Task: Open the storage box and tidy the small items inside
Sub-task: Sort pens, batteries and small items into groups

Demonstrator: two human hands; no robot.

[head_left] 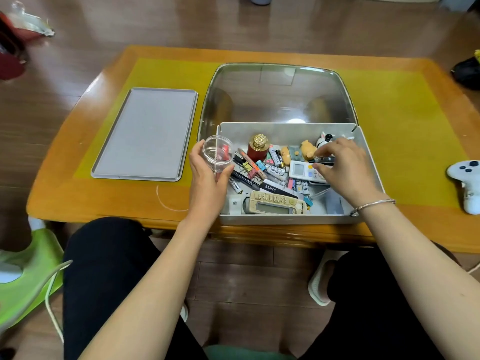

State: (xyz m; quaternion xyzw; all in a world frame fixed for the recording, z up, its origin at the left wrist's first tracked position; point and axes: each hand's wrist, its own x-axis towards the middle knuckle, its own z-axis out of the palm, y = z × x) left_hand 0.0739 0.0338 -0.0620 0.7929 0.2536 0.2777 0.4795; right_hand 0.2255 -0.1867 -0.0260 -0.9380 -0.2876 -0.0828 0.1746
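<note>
a wooden desk with a yellow-green mat carries everything. toward 9 o'clock on the mat lies a flat grey tray, lengthwise away from the person. just right of it, at the centre, sits the storage box, its clear lid swung up and back toward 12 o'clock, so the box stands open.

at the box's 9 o'clock edge the left hand holds a small clear round jar, fingers and thumb curled round its side; something red shows through the jar's wall.

inside the box is a jumble: pens and batteries near the middle, coloured binder clips, a red bottle with a gold cap toward 12 o'clock, a beige remote along the 6 o'clock wall, a white remote right of centre, two small tan figurines behind it.

the right hand, a bangle on its wrist, reaches in at the box's 2 o'clock area, fingers bent and drawn together over a dark item beside the white remote; whether they actually pinch it cannot be told.

at 3 o'clock, off the mat's edge, rests a white game controller.
</note>
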